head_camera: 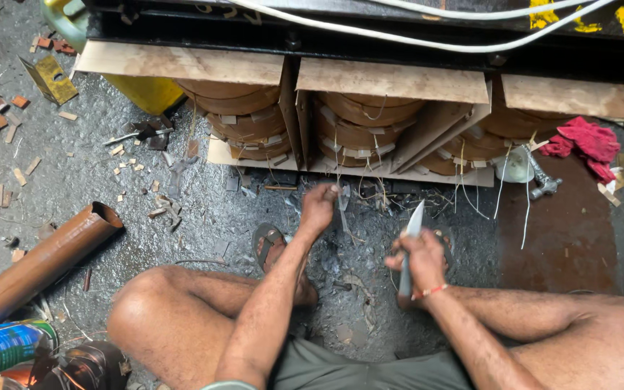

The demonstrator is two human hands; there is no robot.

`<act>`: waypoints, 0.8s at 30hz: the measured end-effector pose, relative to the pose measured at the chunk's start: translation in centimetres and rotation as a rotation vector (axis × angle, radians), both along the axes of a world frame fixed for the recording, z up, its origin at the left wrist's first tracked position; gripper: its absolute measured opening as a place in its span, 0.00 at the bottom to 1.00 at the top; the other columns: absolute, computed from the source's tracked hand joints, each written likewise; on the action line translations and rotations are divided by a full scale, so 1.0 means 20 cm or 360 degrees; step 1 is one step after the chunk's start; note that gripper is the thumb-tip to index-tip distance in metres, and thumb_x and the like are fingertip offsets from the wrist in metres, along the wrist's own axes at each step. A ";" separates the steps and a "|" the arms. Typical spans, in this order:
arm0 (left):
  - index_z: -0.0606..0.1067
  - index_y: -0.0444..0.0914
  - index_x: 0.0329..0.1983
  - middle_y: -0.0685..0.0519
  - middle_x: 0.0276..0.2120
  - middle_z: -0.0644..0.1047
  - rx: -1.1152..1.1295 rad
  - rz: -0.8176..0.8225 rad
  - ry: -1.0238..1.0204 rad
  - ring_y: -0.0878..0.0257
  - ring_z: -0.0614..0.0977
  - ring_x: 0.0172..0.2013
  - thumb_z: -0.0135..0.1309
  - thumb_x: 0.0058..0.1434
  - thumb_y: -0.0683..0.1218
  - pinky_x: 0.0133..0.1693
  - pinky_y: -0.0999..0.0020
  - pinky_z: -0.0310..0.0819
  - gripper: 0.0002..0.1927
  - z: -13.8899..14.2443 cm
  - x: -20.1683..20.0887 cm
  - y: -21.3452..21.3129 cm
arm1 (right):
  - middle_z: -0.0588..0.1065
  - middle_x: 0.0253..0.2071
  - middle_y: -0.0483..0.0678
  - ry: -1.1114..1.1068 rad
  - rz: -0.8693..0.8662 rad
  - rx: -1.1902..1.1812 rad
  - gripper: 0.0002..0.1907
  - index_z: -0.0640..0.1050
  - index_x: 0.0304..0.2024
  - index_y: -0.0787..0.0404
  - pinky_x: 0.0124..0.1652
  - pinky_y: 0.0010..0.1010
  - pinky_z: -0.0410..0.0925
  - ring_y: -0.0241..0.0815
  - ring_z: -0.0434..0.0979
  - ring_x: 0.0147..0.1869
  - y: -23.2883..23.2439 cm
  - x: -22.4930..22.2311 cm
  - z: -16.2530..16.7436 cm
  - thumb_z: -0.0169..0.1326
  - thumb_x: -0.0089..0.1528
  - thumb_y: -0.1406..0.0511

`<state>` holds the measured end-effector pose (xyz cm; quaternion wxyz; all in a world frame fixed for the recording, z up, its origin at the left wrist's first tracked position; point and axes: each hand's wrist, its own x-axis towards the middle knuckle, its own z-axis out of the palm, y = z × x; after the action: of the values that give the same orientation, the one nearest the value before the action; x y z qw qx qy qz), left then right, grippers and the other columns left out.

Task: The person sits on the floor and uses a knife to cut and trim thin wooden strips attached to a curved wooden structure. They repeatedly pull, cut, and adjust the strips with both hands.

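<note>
The dark, grimy workshop floor (204,209) carries everything — small wood chips (19,175) and scraps scattered across its left side, and a rusty brown metal pipe (41,263) lying slantwise at lower left. A crumpled red cloth (586,141) lies at the right near a steel hammer (541,182), and a yellow bent metal bracket (52,78) rests at upper left.

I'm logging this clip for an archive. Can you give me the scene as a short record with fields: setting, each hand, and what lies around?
setting: person squatting on a dark, littered floor before three brown coils
left hand: closed on a small grey piece, close to the wire ends under the middle coil
right hand: grips a knife, blade pointing up
left side: rusty pipe, can
right side: red rag, hammer
top: white cable
</note>
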<state>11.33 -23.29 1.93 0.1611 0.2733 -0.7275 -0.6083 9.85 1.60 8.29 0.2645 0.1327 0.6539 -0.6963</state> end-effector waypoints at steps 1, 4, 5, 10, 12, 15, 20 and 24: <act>0.82 0.36 0.47 0.47 0.29 0.81 0.0239 -0.0030 0.0113 0.60 0.75 0.30 0.53 0.72 0.49 0.34 0.64 0.69 0.13 -0.01 0.02 0.00 | 0.73 0.33 0.48 0.0280 -0.0011 0.0031 0.11 0.72 0.48 0.65 0.21 0.27 0.71 0.34 0.70 0.24 -0.03 -0.08 0.05 0.55 0.65 0.67; 0.81 0.36 0.49 0.48 0.25 0.76 0.0728 -0.0192 0.0146 0.61 0.71 0.25 0.49 0.75 0.51 0.27 0.66 0.66 0.15 -0.02 0.06 -0.02 | 0.76 0.33 0.48 0.1334 0.0224 0.0748 0.15 0.75 0.48 0.65 0.27 0.27 0.71 0.33 0.75 0.28 -0.18 -0.26 0.21 0.61 0.65 0.63; 0.80 0.37 0.50 0.48 0.23 0.73 0.0854 -0.0258 0.0115 0.61 0.70 0.22 0.48 0.76 0.51 0.25 0.67 0.66 0.16 -0.02 0.06 -0.03 | 0.77 0.31 0.49 0.1813 0.0332 0.1073 0.16 0.77 0.49 0.64 0.32 0.30 0.71 0.34 0.75 0.30 -0.24 -0.31 0.27 0.64 0.65 0.61; 0.77 0.39 0.48 0.54 0.37 0.83 0.1193 -0.0183 0.0038 0.66 0.84 0.35 0.41 0.72 0.53 0.34 0.72 0.79 0.18 0.12 0.01 -0.17 | 0.78 0.32 0.47 0.0370 0.0542 0.0072 0.11 0.75 0.47 0.61 0.25 0.27 0.74 0.30 0.69 0.22 -0.47 -0.41 0.48 0.56 0.64 0.63; 0.77 0.39 0.49 0.54 0.38 0.83 0.1247 -0.0166 0.0054 0.67 0.83 0.36 0.42 0.72 0.52 0.35 0.73 0.79 0.16 0.18 -0.04 -0.19 | 0.79 0.32 0.47 0.0161 0.0535 -0.0172 0.10 0.75 0.47 0.62 0.26 0.28 0.74 0.30 0.68 0.22 -0.45 -0.41 0.53 0.55 0.65 0.65; 0.77 0.39 0.47 0.53 0.36 0.82 0.1259 -0.0220 0.0004 0.66 0.82 0.35 0.47 0.72 0.51 0.34 0.72 0.79 0.13 0.20 -0.13 -0.19 | 0.76 0.31 0.45 0.0071 0.0529 -0.0402 0.11 0.77 0.49 0.65 0.29 0.28 0.75 0.30 0.70 0.24 -0.33 -0.42 0.56 0.56 0.67 0.66; 0.74 0.37 0.38 0.54 0.27 0.75 0.1363 -0.0311 0.0143 0.66 0.75 0.25 0.50 0.72 0.49 0.27 0.70 0.73 0.12 0.09 -0.22 -0.17 | 0.76 0.35 0.49 0.0089 0.0717 -0.0636 0.14 0.74 0.51 0.68 0.34 0.36 0.76 0.34 0.72 0.28 -0.22 -0.35 0.42 0.53 0.71 0.62; 0.71 0.37 0.35 0.56 0.24 0.69 0.1477 -0.0386 0.0395 0.67 0.68 0.21 0.51 0.73 0.45 0.23 0.70 0.66 0.10 0.01 -0.27 -0.13 | 0.78 0.39 0.55 -0.0095 0.0432 -0.0559 0.21 0.75 0.51 0.67 0.33 0.40 0.78 0.36 0.73 0.26 -0.19 -0.22 0.28 0.43 0.71 0.56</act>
<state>5.99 -25.97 2.17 0.0361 0.1550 -0.3817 -0.9105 5.38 -2.17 13.96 0.3943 0.0159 0.5262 -0.7532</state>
